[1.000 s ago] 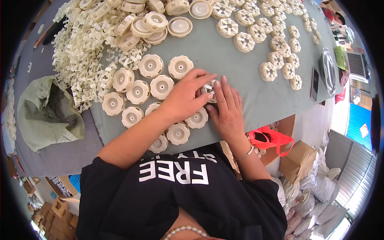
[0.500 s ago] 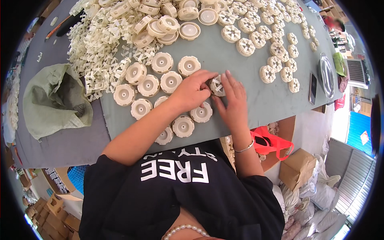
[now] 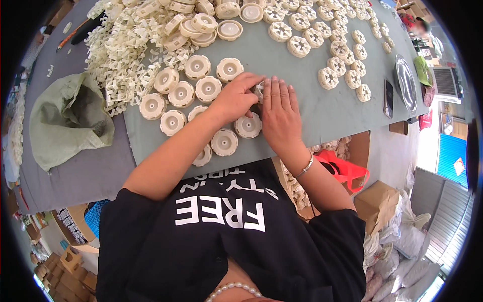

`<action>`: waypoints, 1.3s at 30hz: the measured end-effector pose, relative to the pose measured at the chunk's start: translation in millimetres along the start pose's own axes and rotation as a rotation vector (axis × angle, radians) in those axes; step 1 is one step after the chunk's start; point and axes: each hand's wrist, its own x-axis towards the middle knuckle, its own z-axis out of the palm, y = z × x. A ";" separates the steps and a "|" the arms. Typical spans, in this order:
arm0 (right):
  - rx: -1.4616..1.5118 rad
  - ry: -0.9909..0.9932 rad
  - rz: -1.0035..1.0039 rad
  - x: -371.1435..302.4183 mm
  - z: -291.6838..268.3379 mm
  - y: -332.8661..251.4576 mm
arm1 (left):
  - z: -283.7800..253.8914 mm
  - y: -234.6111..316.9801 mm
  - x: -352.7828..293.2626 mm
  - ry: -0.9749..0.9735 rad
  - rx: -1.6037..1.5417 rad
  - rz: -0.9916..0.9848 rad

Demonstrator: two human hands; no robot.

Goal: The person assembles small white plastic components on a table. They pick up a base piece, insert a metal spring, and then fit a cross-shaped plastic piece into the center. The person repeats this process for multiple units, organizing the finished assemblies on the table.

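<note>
Between my two hands sits a cream-white round plastic part (image 3: 259, 91) with pale pieces across its top, mostly covered by fingers. My left hand (image 3: 235, 103) curls its thumb and fingers around the left side of it. Laid flat, with fingers stretched together, my right hand (image 3: 280, 108) presses over its right side. Left of the hands stand several plain round plastic parts (image 3: 208, 89), each with a small hole in its middle; my left forearm hides some of them. One more round part (image 3: 248, 126) lies just below my left hand.
A heap of small white plastic clips (image 3: 133, 55) covers the far left. Stacked round parts (image 3: 204, 23) lie beyond; spoked round parts (image 3: 328, 78) spread right. A green sack (image 3: 68, 123) rests at left. A phone (image 3: 388, 99) and metal tray (image 3: 405, 83) lie near the right edge.
My right hand has turned flatter, with its fingers together over the part. The view has shifted a little, so table things appear slightly further left and up.
</note>
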 end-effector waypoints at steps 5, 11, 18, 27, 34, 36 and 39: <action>0.558 0.012 0.078 -1.5 8.4 23.5 | 6.2 -5.0 -5.1 0.057 0.073 0.114; 1.036 0.142 0.142 1.4 -17.1 19.7 | 1.9 11.0 -31.4 0.231 0.034 0.120; 0.558 0.103 -0.147 -3.3 -117.9 -26.8 | 5.0 69.1 -126.6 -0.006 -0.657 -0.030; 1.316 0.154 -0.126 -22.8 -134.4 -32.8 | 7.3 90.3 -190.5 -0.135 -0.799 0.088; 1.440 0.134 -0.069 -39.7 -150.8 -50.1 | 13.9 90.6 -214.6 -0.112 -0.690 0.135; 1.428 0.145 -0.063 -39.8 -151.3 -56.4 | 14.5 92.9 -220.5 -0.092 -0.698 0.115; 1.097 0.134 -0.186 -38.1 -148.3 -49.0 | 17.0 61.6 -211.0 -0.112 -0.542 0.099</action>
